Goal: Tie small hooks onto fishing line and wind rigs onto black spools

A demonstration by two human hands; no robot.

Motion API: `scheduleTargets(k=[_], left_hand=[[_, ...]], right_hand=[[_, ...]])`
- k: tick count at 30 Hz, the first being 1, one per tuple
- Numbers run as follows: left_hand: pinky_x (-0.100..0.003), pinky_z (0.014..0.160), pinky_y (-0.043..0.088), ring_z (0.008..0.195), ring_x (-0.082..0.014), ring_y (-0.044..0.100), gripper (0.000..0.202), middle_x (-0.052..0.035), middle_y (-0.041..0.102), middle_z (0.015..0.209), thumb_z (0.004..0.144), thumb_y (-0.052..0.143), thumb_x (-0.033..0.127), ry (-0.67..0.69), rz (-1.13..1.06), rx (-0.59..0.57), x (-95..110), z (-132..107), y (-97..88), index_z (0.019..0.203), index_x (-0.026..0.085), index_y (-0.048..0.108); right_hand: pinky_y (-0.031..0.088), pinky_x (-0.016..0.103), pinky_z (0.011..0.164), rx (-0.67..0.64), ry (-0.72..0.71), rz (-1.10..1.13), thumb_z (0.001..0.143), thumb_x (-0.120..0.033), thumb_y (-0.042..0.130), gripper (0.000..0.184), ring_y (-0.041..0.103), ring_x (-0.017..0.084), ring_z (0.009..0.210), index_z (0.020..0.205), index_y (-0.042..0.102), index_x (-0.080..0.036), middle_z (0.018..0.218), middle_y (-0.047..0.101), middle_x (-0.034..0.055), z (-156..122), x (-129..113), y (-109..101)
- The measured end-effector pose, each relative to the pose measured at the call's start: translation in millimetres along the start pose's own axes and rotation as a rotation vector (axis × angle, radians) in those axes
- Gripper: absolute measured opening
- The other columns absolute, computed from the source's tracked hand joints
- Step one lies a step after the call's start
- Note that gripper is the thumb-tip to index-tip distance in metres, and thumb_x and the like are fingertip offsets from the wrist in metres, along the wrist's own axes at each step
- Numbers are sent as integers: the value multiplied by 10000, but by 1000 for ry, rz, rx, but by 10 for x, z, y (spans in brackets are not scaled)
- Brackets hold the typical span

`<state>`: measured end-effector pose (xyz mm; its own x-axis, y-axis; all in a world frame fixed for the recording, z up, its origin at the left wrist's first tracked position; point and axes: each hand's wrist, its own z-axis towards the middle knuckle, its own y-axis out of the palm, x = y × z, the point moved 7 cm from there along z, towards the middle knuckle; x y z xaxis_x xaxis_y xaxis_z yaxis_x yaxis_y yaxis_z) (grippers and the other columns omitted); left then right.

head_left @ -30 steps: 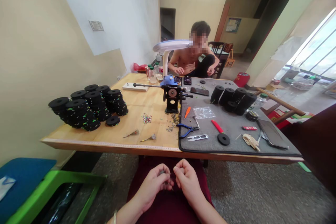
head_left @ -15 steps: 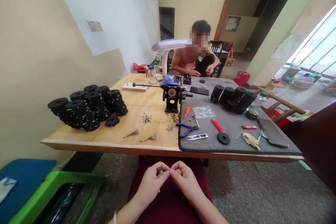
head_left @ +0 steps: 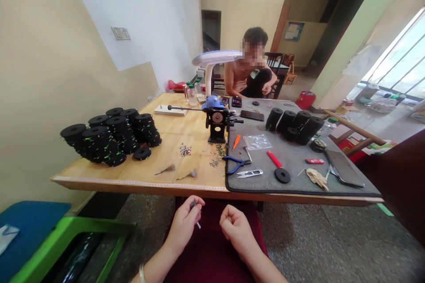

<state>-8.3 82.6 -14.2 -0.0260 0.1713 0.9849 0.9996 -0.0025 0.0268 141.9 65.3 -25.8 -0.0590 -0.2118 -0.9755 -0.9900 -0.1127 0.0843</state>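
My left hand [head_left: 184, 225] is closed in a pinch over my lap, holding a small dark bundle with a thin white stem [head_left: 195, 215] between thumb and fingers. My right hand [head_left: 235, 228] is curled into a loose fist a short way to its right; whether anything is in it I cannot make out. Both hands hover below the front edge of the wooden table [head_left: 186, 141]. On the table ahead stand a blue-topped hand winder [head_left: 217, 119], blue pliers [head_left: 236, 162] and small snips [head_left: 249, 173].
Stacks of black spools [head_left: 109, 135] fill the table's left, more black spools [head_left: 294, 123] lie on the grey mat [head_left: 292, 159]. A red knife [head_left: 274, 158], a phone [head_left: 343, 168], loose beads [head_left: 185, 149], a lamp [head_left: 215, 59]. Another person [head_left: 250, 73] sits at the far end. A green-and-blue stool [head_left: 40, 230] stands left.
My hands were touching over my lap and have drawn apart. The left hand kept the small bundle and lifted slightly; the right pulled back to the right as a fist.
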Motion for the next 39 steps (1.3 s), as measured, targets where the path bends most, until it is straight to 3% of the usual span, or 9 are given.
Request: scheduleTargets(k=[7,12,15,18,22,26,29,33,39], left_hand=[[-216,499,324,502,-81,402,111,23,578,705,739,554,259,-70,28,-180,51,-83,93,809,175,572],[-203,467,255,494,-81,336,254,72,422,546,755,612,405,-125,36,-281,106,-142,219,770,152,600],[-200,458,242,485,-76,301,270,82,374,531,737,636,415,-118,61,-253,111,-101,223,704,150,596],[-209,481,287,506,-93,354,260,60,437,533,735,632,399,-54,150,-201,159,-55,188,655,155,593],[-238,586,380,598,-140,486,243,9,589,613,774,586,378,62,273,-151,288,-51,147,665,163,621],[-243,594,389,593,-154,508,236,-1,608,605,797,561,353,146,387,-157,375,-84,172,664,168,621],[-237,594,397,598,-159,529,219,-5,618,614,809,557,336,205,416,-150,407,-104,198,671,175,611],[-237,593,402,607,-165,548,228,-11,628,624,825,542,335,249,445,-127,418,-106,201,665,182,596],[-260,587,388,604,-178,554,250,-27,624,634,845,505,364,338,603,-93,607,10,75,689,194,600]], right_hand=[[235,182,419,14,-8,44,730,-270,545,144,310,53,366,651,454,-192,407,470,-85,-18,-19,-9],[309,197,465,8,-103,-72,760,-250,562,158,398,75,416,645,476,-184,447,486,-67,-32,-78,-4],[340,205,490,7,-139,-135,773,-259,581,175,435,84,445,639,500,-181,465,501,-58,-46,-102,-1],[357,200,475,-30,-112,-124,788,-353,599,220,482,92,463,675,549,-170,511,564,-31,-39,-91,-6],[395,199,445,-98,-1,3,769,-520,591,390,581,128,545,866,601,-142,698,670,48,10,-64,-32],[471,247,526,-179,72,152,730,-534,632,449,624,148,621,924,577,-133,772,676,66,62,-111,13],[461,239,522,-218,55,103,720,-471,663,376,595,123,555,858,562,-136,683,655,28,91,-193,82],[343,182,430,-199,35,-44,745,-377,633,244,439,65,396,731,515,-164,483,552,-56,125,-245,137],[240,176,398,-132,-69,-88,719,-286,610,200,344,56,374,623,464,-188,416,430,-93,184,-226,125]])
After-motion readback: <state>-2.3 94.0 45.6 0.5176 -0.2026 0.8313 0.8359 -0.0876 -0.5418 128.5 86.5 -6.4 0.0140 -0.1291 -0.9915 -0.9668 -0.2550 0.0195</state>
